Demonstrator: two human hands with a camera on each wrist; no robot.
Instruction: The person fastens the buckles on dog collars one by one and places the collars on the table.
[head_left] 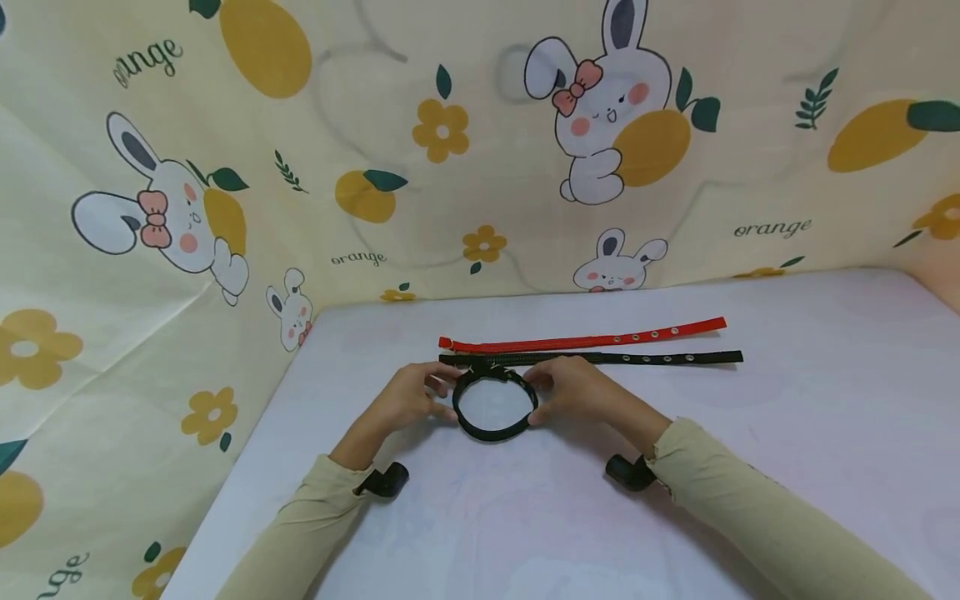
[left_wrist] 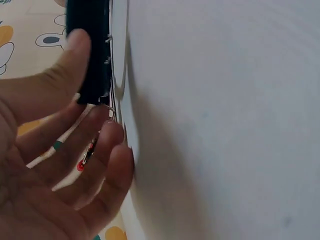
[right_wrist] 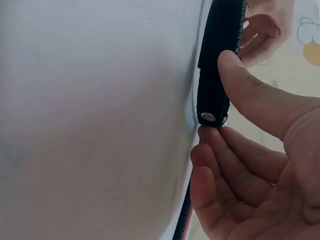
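Booth-like place: white table [head_left: 480, 525], rabbit-print cloth backdrop [head_left: 450, 196].

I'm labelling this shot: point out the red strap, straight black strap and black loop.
Red strap [head_left: 582, 342], head view: mid-length.
Straight black strap [head_left: 609, 358], head view: about mid-length.
Black loop [head_left: 492, 435], head view: its near side.

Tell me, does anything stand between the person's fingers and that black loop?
Nothing visible does: the left fingers and right fingers touch opposite sides of the black loop. The straight black strap and the red strap lie beyond it, not in between.
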